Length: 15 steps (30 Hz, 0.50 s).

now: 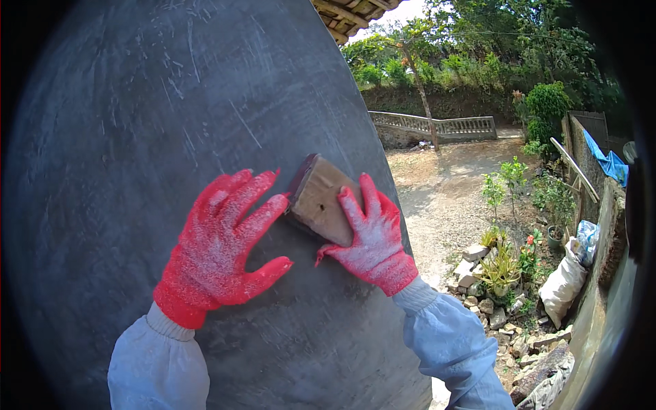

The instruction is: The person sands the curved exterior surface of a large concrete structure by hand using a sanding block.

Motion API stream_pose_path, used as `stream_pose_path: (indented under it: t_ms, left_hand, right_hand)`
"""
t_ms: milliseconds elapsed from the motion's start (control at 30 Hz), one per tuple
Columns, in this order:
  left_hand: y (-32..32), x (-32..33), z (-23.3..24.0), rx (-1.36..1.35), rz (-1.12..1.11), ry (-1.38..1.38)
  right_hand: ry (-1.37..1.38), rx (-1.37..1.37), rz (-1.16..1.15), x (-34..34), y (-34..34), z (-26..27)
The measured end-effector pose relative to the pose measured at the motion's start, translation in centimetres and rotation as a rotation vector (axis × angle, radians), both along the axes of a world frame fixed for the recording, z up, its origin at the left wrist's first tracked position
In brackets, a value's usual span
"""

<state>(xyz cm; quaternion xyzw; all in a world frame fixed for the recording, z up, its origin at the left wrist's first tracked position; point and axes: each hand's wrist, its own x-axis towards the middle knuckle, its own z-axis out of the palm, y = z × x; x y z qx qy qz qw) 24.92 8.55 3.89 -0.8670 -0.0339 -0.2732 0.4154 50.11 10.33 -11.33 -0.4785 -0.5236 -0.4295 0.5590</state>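
Note:
A large, dark grey, smooth curved surface [154, 128] with pale scratch marks and whitish dust stands before me. Against it lies a wooden sanding block [323, 200] with a dark reddish sheet, apparently sandpaper, along its left edge. My right hand [376, 236], in a red glove whitened by dust, grips the block's right end. Its thumb is at the lower corner and its fingers reach over the face. My left hand [225, 246], gloved likewise, rests spread on or just over the surface. Its index fingertip is at the block's left edge; whether they touch, I cannot tell.
The surface's right edge falls off to a gravel yard [435, 200]. Lower right are broken stones [497, 318], potted plants [497, 277] and a white sack [564, 284] beside a low wall [610, 236]. A tiled roof edge [353, 15] juts in above.

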Motion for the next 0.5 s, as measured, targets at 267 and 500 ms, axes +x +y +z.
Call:
stream_pose_path:
  t_ms: [267, 500]
  left_hand:
    - [2.1, -13.6, 2.6, 0.365, 0.285, -0.587]
    - [3.7, -14.6, 2.2, 0.414, 0.24, -0.666]
  right_hand:
    - [0.523, -0.082, -0.14, -0.7, 0.8, 0.1]
    - [-0.177, -0.033, 0.188, -9.1, -1.4, -4.2]
